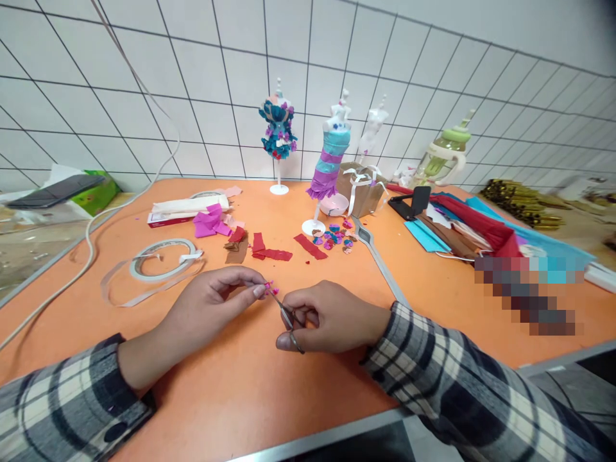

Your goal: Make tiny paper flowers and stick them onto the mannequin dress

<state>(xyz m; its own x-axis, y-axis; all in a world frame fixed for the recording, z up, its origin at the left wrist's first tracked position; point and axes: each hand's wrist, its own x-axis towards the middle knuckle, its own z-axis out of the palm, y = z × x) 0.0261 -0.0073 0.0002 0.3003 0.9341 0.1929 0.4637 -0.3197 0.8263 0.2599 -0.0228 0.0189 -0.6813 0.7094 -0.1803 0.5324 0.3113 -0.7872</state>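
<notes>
Held in the right hand (332, 314), thumb and fingers at the handles: small scissors (287, 316), in front of and slightly left of the turquoise-and-purple dress form (328, 160). Pinched between thumb and forefinger of the left hand (216, 298), also in front and to the left of the dress form: a pink scrap (271, 288), right at the scissor tips; closure of the blades on it not possible to tell. Room for moving: bare orange tabletop (264, 404) in front of the dress form, running from beneath both hands to the near metal edge (327, 444); only a narrow band beyond the fingertips, up to the red strips (276, 254) in front and to the left of the dress form. Lateral limits: to the right of the dress form, a metal seam (387, 273) slanting toward the right forearm; far to the left, a metal side edge (62, 260) crossed by a white cable (90, 253). Rear limit: tiled wall (216, 96) behind the dress form. Orientation of scissors: tips directed away from the body and leftward, past the left of the dress form; long axis diagonal, from near-right handles to far-left tips.
</notes>
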